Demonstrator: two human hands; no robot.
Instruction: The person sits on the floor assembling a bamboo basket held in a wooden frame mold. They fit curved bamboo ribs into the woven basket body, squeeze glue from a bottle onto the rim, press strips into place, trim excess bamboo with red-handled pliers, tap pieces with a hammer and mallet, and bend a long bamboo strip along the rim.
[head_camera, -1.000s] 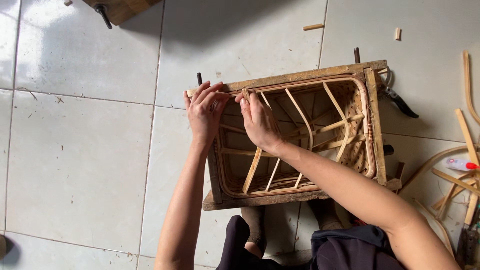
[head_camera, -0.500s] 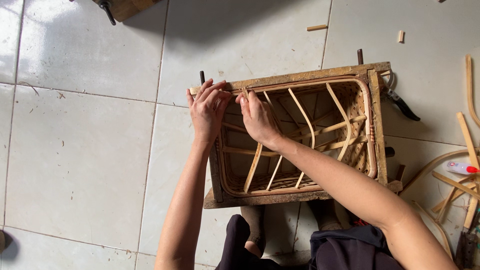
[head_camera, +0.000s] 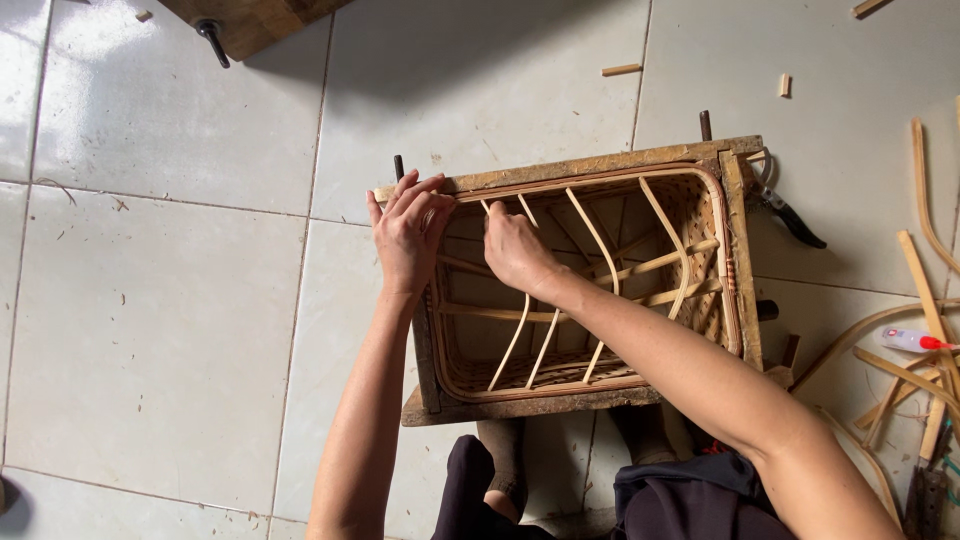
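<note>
Left hand (head_camera: 405, 232) lies on the near-left corner of the wooden frame (head_camera: 600, 160), fingers together and flat over the rattan basket (head_camera: 590, 300) rim. Right hand (head_camera: 515, 248) is just beside it, fingers curled and pinched on a cane strip (head_camera: 493, 208) at the rim. Basket sits inside the frame on the tiled floor (head_camera: 150, 320). Pliers (head_camera: 790, 215) lie beside the frame's far side, loose cane strips (head_camera: 920, 290) beyond.

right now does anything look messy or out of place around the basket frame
Nothing looks broken. Small wood offcuts lie scattered on the tiled floor, and loose cane strips pile beside the wooden frame. Both hands, left hand and right hand, work at its top left corner.
</note>
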